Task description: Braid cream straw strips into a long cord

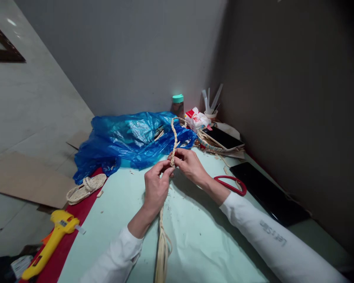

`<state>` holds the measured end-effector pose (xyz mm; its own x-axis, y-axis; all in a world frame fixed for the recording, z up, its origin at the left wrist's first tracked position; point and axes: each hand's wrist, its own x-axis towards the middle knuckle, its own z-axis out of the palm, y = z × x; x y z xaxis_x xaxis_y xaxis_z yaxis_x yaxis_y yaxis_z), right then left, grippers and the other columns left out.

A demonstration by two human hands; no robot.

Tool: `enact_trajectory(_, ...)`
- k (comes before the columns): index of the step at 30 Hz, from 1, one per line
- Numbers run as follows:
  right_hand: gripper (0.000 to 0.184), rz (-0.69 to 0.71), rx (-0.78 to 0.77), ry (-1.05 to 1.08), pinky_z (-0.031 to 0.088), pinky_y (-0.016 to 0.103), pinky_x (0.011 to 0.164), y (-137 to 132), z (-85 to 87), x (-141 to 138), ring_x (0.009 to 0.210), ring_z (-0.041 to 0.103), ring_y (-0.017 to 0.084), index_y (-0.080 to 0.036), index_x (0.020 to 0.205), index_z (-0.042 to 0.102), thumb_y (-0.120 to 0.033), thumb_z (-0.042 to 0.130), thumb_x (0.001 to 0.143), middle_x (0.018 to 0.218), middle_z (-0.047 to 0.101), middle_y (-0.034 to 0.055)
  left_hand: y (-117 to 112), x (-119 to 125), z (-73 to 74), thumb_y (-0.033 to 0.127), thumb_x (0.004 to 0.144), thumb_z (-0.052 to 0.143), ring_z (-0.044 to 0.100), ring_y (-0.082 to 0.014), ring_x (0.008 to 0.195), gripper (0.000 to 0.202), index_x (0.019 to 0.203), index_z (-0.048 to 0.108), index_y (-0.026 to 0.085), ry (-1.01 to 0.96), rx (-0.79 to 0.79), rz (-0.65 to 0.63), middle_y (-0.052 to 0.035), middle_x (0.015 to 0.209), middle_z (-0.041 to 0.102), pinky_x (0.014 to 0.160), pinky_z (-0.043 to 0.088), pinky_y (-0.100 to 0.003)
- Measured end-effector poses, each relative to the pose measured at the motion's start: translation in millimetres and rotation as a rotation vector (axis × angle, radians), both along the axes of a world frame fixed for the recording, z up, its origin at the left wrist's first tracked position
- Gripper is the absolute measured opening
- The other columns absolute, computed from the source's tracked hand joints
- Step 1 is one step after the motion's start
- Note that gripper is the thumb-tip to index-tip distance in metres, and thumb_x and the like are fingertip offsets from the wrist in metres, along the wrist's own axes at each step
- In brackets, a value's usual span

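Head view: yellow glue gun (51, 241) far left on the red strip, a coiled bundle (85, 188) beyond it, the blue plastic bag (129, 139) behind. Left hand (155, 188) has thumb and fingers pinched tight on the straw braid (174, 137) mid-table. The braid rises toward the bag, and loose strands (163, 251) trail down over the green table (194, 228). Right hand (190, 165) is clamped on the same braid, fingertips touching the left's. Red scissors (231, 184) lie beside the right wrist, with a dark tablet (268, 192) further right.

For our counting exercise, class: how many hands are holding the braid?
2. The left hand pinches the braid from below; the right hand pinches it from the right. No other hand shows.
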<state>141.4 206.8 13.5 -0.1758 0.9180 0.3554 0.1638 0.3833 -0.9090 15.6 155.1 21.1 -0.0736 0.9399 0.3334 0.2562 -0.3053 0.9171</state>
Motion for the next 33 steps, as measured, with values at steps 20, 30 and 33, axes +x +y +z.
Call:
enact_trajectory(20,0.024,-0.096,-0.103,0.541,0.033,0.022,0.05,-7.3,14.8,2.2,0.05,0.043,0.008,-0.021,0.09,0.053,-0.025,0.069,0.072,0.057,0.05,-0.0085,13.8,-6.0,-5.2,0.029,0.078,0.064,0.059,-0.0125,0.07,0.016,0.087,0.061,0.016,-0.307,-0.033,0.024,-0.0017,0.078,0.065,0.069,0.046,-0.024)
enact_trajectory(30,0.01,0.326,-0.234,0.054,0.033,0.022,0.049,-13.4,3.7,16.0,0.051,0.046,0.009,-0.018,0.077,0.056,-0.025,0.062,0.074,0.064,0.059,-0.0025,17.7,-12.7,-7.4,0.026,0.075,0.067,0.053,-0.008,0.059,0.017,0.085,0.06,0.015,-0.502,-0.145,0.029,0.0024,0.068,0.059,0.061,0.041,-0.019)
enact_trajectory(33,0.011,0.218,-0.293,0.005,0.033,0.022,0.046,-7.1,-8.7,10.2,0.046,0.048,0.01,-0.019,0.078,0.052,-0.024,0.059,0.073,0.061,0.058,-0.004,10.9,-7.0,-5.2,0.026,0.075,0.066,0.051,-0.0075,0.057,0.016,0.085,0.06,0.015,-0.472,-0.173,-0.033,0.0031,0.065,0.058,0.059,0.041,-0.019)
